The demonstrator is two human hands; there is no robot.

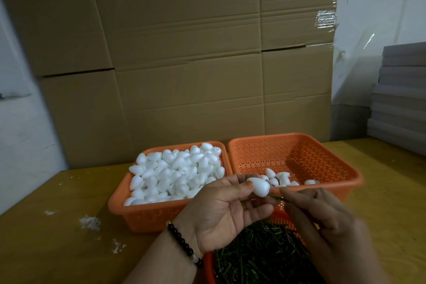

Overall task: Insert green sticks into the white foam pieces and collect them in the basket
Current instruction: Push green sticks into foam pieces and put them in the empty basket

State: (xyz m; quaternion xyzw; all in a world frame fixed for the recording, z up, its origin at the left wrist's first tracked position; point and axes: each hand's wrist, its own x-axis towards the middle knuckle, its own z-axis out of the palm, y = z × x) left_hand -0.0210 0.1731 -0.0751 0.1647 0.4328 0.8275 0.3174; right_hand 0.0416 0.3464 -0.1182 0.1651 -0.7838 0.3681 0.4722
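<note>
My left hand [221, 210] pinches a white egg-shaped foam piece [259, 187] between thumb and fingers, palm up. My right hand [322, 217] pinches a thin green stick [277, 197] whose tip sits at the foam piece's lower end. The left orange basket [147, 217] is heaped with plain foam pieces [175, 173]. In the right orange basket [322, 157], several foam pieces [281, 179] lie near its front wall. A third orange basket [208, 265] below my hands is full of green sticks [260, 251].
Large cardboard boxes [184, 64] form a wall right behind the baskets. Grey flat boards [401, 99] are stacked at the right. White foam crumbs [90, 222] lie on the wooden table [57, 237] at the left.
</note>
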